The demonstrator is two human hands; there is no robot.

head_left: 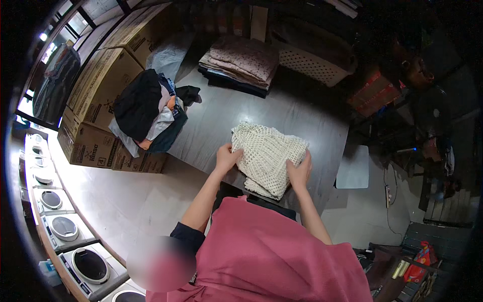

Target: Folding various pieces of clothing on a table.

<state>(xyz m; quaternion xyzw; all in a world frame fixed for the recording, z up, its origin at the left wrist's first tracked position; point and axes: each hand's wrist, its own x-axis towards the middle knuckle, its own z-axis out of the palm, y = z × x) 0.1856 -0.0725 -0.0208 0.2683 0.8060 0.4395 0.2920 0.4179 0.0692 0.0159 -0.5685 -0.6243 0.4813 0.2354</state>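
Observation:
A folded cream open-knit garment (269, 156) lies at the near edge of a grey wood-grain table (211, 113). On its left side, my left hand (227, 160) grips the edge between thumb and fingers. My right hand (300, 170) holds the opposite side, thumb on top and the other fingers partly hidden. One layer of the knit pokes out below the fold near me. Farther back on the table is a stack of folded clothes (241, 62), patterned pinkish pieces over dark ones. To the left sits a loose heap of clothes (151, 113), mostly black, with white and orange bits.
Cardboard boxes (98, 139) are piled against the table's left side. A perforated plastic basket (313, 64) stands at the back. Front-loading machines (64, 227) line the far left. Beyond the right table edge is a pale flat panel (353, 167); a cable (388, 196) hangs farther right.

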